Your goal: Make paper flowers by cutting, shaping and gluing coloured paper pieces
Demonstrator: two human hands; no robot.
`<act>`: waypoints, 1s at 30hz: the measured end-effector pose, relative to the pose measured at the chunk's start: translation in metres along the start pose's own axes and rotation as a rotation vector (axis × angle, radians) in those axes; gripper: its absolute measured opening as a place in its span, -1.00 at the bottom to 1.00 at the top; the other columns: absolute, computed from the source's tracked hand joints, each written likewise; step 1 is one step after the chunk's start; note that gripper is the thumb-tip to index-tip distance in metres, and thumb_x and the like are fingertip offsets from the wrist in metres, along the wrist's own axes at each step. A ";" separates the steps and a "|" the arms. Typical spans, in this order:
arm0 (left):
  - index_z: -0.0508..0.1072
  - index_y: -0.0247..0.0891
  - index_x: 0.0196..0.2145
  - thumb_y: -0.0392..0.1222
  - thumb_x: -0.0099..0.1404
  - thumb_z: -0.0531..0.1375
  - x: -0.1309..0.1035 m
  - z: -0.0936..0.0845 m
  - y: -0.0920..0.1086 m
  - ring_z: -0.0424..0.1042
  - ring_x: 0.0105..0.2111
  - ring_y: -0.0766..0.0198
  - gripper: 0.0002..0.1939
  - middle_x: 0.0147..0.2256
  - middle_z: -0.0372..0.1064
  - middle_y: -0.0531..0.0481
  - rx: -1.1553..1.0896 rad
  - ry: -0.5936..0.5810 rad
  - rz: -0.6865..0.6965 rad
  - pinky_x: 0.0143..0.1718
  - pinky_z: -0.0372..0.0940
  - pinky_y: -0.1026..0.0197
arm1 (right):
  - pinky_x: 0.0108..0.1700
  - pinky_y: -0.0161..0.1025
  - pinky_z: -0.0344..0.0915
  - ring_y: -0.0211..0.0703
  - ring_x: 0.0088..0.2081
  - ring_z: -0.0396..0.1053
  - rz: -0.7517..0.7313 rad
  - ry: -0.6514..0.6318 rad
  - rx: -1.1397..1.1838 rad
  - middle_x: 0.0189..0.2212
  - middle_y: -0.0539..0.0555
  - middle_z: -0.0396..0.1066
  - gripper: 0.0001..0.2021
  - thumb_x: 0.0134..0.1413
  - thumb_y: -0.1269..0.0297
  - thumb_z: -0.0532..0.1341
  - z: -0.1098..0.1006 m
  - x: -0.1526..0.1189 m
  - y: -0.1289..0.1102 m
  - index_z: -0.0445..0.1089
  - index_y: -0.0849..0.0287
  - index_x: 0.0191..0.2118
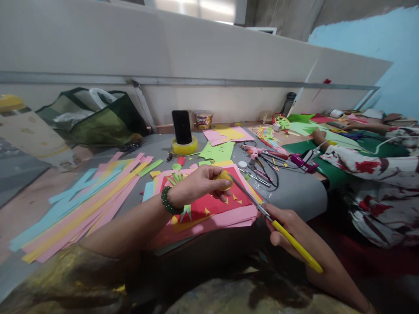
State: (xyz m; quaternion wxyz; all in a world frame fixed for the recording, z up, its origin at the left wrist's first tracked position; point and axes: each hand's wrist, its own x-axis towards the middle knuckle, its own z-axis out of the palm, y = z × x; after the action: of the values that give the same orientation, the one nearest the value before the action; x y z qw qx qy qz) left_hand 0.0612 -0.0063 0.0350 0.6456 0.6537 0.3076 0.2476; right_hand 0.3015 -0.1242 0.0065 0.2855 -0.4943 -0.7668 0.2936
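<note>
Pinched in the fingers of my left hand (207, 182) is a small piece of yellow paper (225, 179). My right hand (288, 224) grips a pair of scissors (293, 244) with yellow handles, its metal blades pointing up and left. The blade tips meet the edge of the yellow paper; whether they are cutting into it I cannot tell. Below both hands lies a stack of red paper (204, 203) and pink paper (229, 219), with small yellow triangular scraps scattered on top.
Long coloured paper strips (98, 196) spread across the left. Behind the stack, a phone (182, 126) leans upright by a yellow tape roll (185, 147). A pink glue gun (253, 151) and cables lie to the right. Another person's sleeve (366, 163) reaches over a green mat (343, 174).
</note>
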 end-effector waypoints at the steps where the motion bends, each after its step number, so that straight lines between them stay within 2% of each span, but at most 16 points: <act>1: 0.41 -0.31 -0.50 0.01 0.12 0.43 0.000 0.000 0.001 0.47 -0.55 0.38 -0.63 -0.52 0.49 0.02 0.002 -0.003 -0.007 -0.42 0.42 0.32 | -0.29 -0.21 0.33 -0.06 -0.41 0.31 -0.002 0.000 -0.003 -0.37 0.12 0.46 -0.20 0.02 -0.54 -0.07 0.000 0.000 0.000 0.44 0.16 -0.17; 6: 0.38 -0.30 -0.54 -0.02 0.11 0.44 -0.001 -0.001 0.005 0.45 -0.57 0.39 -0.62 -0.56 0.48 0.04 0.009 -0.013 -0.012 -0.45 0.42 0.34 | -0.27 -0.20 0.35 -0.06 -0.43 0.32 0.002 -0.033 -0.020 -0.38 0.13 0.46 -0.12 -0.02 -0.58 -0.11 -0.002 -0.001 0.000 0.45 0.21 -0.15; 10: 0.39 -0.31 -0.53 -0.03 0.11 0.44 -0.001 -0.001 0.006 0.45 -0.58 0.41 -0.63 -0.54 0.50 0.03 0.028 -0.007 -0.036 -0.48 0.41 0.37 | -0.30 -0.24 0.33 -0.07 -0.41 0.33 -0.037 0.006 -0.049 -0.37 0.12 0.48 -0.17 0.06 -0.52 -0.09 -0.001 -0.004 -0.002 0.43 0.20 -0.11; 15: 0.47 -0.34 -0.49 -0.08 0.12 0.44 -0.001 -0.001 0.005 0.47 -0.56 0.40 -0.70 -0.53 0.51 0.02 0.046 -0.044 -0.063 -0.48 0.41 0.38 | -0.38 -0.23 0.28 -0.09 -0.46 0.26 -0.051 0.053 -0.060 -0.41 0.11 0.46 -0.20 0.09 -0.51 -0.12 0.001 -0.004 -0.004 0.43 0.17 -0.15; 19: 0.47 -0.33 -0.48 -0.08 0.11 0.44 -0.001 -0.001 0.003 0.47 -0.55 0.39 -0.70 -0.54 0.51 0.03 0.039 -0.058 -0.065 -0.46 0.41 0.37 | -0.46 -0.26 0.21 -0.14 -0.51 0.21 -0.020 -0.035 -0.053 -0.50 0.06 0.40 -0.19 0.03 -0.55 -0.11 0.000 0.001 0.002 0.43 0.16 -0.22; 23: 0.47 -0.34 -0.49 -0.09 0.12 0.43 -0.001 -0.001 0.002 0.46 -0.55 0.41 -0.71 -0.56 0.49 0.04 0.044 -0.044 -0.076 -0.48 0.39 0.39 | -0.40 -0.26 0.22 -0.15 -0.47 0.23 0.022 -0.040 -0.047 -0.44 0.07 0.41 -0.21 0.06 -0.53 -0.08 -0.001 0.001 0.003 0.41 0.19 -0.23; 30: 0.46 -0.34 -0.48 -0.09 0.14 0.43 -0.001 0.000 0.003 0.46 -0.54 0.41 -0.71 -0.55 0.48 0.04 0.048 -0.045 -0.072 -0.47 0.40 0.39 | -0.52 -0.29 0.01 -0.26 -0.53 0.00 0.021 -0.060 -0.003 -0.54 -0.03 0.27 -0.22 -0.02 -0.58 -0.12 0.001 0.002 0.008 0.30 0.16 -0.37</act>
State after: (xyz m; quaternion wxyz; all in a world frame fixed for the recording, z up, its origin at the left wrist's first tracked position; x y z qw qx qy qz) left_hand 0.0608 -0.0067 0.0385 0.6448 0.6630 0.3224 0.2019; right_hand 0.3045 -0.1198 0.0007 0.2587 -0.4937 -0.7701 0.3101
